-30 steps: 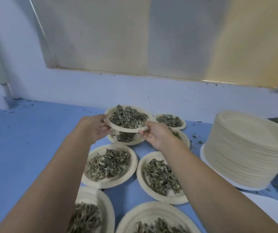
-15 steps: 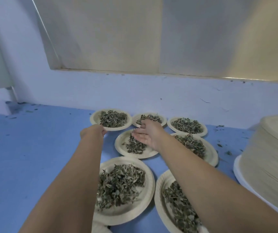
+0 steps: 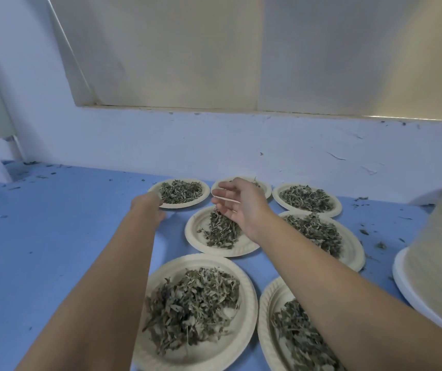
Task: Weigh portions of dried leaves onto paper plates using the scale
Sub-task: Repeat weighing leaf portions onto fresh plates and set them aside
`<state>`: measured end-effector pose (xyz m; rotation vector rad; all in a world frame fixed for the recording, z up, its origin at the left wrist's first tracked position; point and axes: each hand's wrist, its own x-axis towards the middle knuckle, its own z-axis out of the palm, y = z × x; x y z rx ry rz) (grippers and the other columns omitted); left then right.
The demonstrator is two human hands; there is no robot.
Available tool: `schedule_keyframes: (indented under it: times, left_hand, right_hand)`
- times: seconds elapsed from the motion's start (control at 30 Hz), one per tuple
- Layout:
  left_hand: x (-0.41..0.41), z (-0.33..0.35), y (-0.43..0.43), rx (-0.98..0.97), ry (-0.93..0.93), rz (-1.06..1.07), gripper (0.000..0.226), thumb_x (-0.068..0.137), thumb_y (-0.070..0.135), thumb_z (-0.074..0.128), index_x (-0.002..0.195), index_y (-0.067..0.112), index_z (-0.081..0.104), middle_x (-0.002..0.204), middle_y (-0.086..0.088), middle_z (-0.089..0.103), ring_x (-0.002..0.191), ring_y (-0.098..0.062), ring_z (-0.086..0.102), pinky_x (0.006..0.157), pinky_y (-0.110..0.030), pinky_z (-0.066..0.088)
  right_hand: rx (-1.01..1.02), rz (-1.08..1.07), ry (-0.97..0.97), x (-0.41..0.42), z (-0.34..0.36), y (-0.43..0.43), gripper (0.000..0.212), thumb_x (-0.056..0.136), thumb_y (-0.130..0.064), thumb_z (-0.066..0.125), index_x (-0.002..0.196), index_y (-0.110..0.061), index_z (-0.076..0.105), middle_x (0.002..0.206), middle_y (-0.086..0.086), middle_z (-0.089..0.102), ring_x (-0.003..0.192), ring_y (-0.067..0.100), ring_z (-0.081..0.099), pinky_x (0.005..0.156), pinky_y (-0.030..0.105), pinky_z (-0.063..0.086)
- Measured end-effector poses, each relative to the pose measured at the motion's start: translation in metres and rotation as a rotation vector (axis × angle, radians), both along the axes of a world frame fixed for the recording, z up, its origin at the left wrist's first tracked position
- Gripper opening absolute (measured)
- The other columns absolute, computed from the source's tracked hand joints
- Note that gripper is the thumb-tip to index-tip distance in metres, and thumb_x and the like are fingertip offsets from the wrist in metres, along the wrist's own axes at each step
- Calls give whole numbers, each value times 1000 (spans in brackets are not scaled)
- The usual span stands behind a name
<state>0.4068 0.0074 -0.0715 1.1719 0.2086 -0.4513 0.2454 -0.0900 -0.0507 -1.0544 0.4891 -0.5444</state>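
Note:
Several paper plates with dried green leaves lie on the blue table [image 3: 54,236]. My left hand [image 3: 147,208] is at the near-left rim of the far-left plate [image 3: 187,205], which rests on the table; its fingers are hidden behind the back of the hand. Hovering with relaxed, spread fingers and holding nothing, my right hand [image 3: 241,207] is above the far edge of the middle plate [image 3: 195,236] and its leaves [image 3: 222,231]. No scale is in view.
A tall stack of empty paper plates [image 3: 439,250] stands on a white base [image 3: 401,277] at the right. Filled plates [image 3: 252,303] lie close to me under both forearms. Loose leaf crumbs dot the table. A white wall closes the back.
The plate I carried in both hands one second ago now lies at the far left of the back row. My right hand has let go and lifted, fingers spread.

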Motion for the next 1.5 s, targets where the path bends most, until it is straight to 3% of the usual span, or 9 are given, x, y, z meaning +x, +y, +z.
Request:
schedule_keyframes:
  times: [0.07,0.13,0.2,0.27,0.4,0.73,1.0,1.13,1.5]
  left_hand:
    - [-9,2,2,281,-186,-46,36,97,21,51,115,-10,56,100,-15,65,97,-25,61,71,-22,47]
    - [-9,2,-5,13,19,-68,25,97,8,50,105,-16,53,89,-15,56,83,-9,62,60,-10,46]
    - [-2,-2,-11,-162,33,-90,26,99,1,41,119,-14,46,107,-14,46,98,-6,59,76,-9,44]
    - [-6,-2,-10,-254,45,-180,46,101,9,35,144,-5,26,140,-13,38,132,-21,41,104,-27,35]
    - [-5,-4,-16,-365,46,-311,54,102,20,33,149,0,15,156,-12,19,145,-25,19,115,-46,21]
    - [-18,5,-15,-284,-2,-394,58,103,23,34,149,-1,10,158,-14,10,146,-25,11,114,-46,22]
    - [-69,34,0,-45,-50,-494,40,102,21,32,130,-3,47,136,-15,50,118,-29,53,91,-36,44]
    - [-123,52,4,47,-73,-574,26,100,17,35,97,1,56,97,-10,64,78,-25,61,66,-31,48]
    - [-307,95,-9,-228,-117,-625,30,96,12,34,88,7,63,72,-1,72,76,-15,64,61,-22,45]
  right_hand:
    - [-2,-8,-5,0,-1,1,15,94,-10,46,98,-2,59,79,10,67,65,20,63,56,22,51]
    - [-5,-14,-8,0,-2,2,15,94,-9,46,98,-2,59,78,10,67,64,19,63,57,22,51]
    - [-11,-16,-14,0,-2,3,15,94,-8,46,95,-3,60,78,9,67,64,18,63,58,22,51]
    - [-17,-13,-23,-1,-1,3,16,93,-7,46,92,-4,61,77,8,67,64,17,63,59,21,51]
    - [-16,-8,-39,-6,3,0,18,92,-5,46,86,-5,62,74,8,66,61,16,62,57,20,49]
    - [-24,-33,-38,-17,10,4,17,90,-3,46,86,-4,63,70,7,67,56,14,62,55,20,50]
    - [-70,-20,-9,-58,23,30,18,90,1,46,91,-1,63,75,11,65,60,18,61,56,20,50]
    - [-196,-94,12,-103,43,34,20,92,4,43,95,2,63,74,12,65,55,15,60,54,18,49]
    - [-779,-409,120,-265,75,9,18,92,-7,52,86,-15,67,73,-2,69,51,2,59,52,15,45]
